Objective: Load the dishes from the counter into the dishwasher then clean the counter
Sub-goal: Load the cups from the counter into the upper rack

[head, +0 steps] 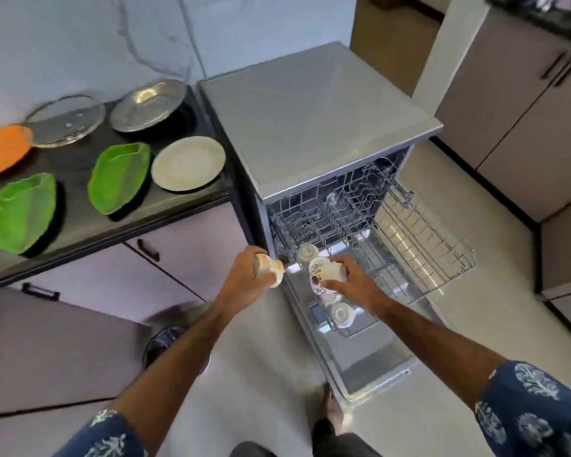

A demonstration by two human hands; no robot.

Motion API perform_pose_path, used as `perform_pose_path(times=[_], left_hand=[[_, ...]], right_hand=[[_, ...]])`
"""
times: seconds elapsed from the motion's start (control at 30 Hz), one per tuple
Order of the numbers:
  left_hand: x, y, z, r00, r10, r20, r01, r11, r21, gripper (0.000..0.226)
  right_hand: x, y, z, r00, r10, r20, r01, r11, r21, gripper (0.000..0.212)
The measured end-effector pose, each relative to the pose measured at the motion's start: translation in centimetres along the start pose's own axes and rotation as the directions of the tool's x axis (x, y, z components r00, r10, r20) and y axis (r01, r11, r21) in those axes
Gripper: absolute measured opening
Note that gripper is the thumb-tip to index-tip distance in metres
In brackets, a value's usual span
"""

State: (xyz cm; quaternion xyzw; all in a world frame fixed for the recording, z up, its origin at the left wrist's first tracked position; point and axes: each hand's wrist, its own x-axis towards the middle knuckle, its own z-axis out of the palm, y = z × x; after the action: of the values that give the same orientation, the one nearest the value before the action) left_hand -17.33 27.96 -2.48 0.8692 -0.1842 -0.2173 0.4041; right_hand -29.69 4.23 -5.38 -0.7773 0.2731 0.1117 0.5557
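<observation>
The dishwasher (314,133) stands open with its upper wire rack (419,245) pulled out. My right hand (353,282) grips a white floral cup (320,275) on its side over the rack's near left corner. My left hand (244,275) holds another white cup (271,270) just left of the dishwasher. An upturned white cup (306,252) sits in the rack, and another (342,314) lies nearer to me. On the dark counter (80,222) lie two green leaf-shaped plates (119,178) (22,211), a white plate (188,163), a steel plate (147,105), a glass lid (67,122) and an orange plate (0,150).
The open dishwasher door (370,354) juts out low over the floor by my foot (332,410). Cabinets with dark handles (149,250) sit under the counter. A round bin (168,341) stands on the floor at the left. More cabinets (515,103) line the right side.
</observation>
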Motion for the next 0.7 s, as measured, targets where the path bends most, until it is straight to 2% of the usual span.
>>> perform_pose_path(times=[0.27, 0.43, 0.57, 0.7], left_hand=[[11.0, -1.6, 4.7, 1.0, 0.002, 0.006, -0.003, 0.995, 0.098, 0.049], [14.0, -4.9, 6.3, 0.997, -0.036, -0.072, 0.034, 0.999, -0.02, 0.054], [14.5, -7.2, 6.4, 0.998, 0.0, -0.061, -0.003, 0.999, -0.05, 0.053], [15.1, -8.5, 5.9, 0.999, 0.016, -0.041, -0.019, 0.997, -0.071, 0.048]], right_hand=[[14.6, 0.9, -3.0, 0.999, -0.02, -0.05, 0.013, 0.991, -0.13, 0.074], [24.2, 1.4, -0.6, 0.995, -0.09, -0.035, 0.076, 0.952, -0.297, 0.076], [29.5, 1.9, 2.0, 0.997, -0.083, -0.003, 0.073, 0.891, -0.448, 0.075], [32.1, 2.5, 4.0, 0.991, -0.132, 0.015, 0.108, 0.736, -0.668, 0.074]])
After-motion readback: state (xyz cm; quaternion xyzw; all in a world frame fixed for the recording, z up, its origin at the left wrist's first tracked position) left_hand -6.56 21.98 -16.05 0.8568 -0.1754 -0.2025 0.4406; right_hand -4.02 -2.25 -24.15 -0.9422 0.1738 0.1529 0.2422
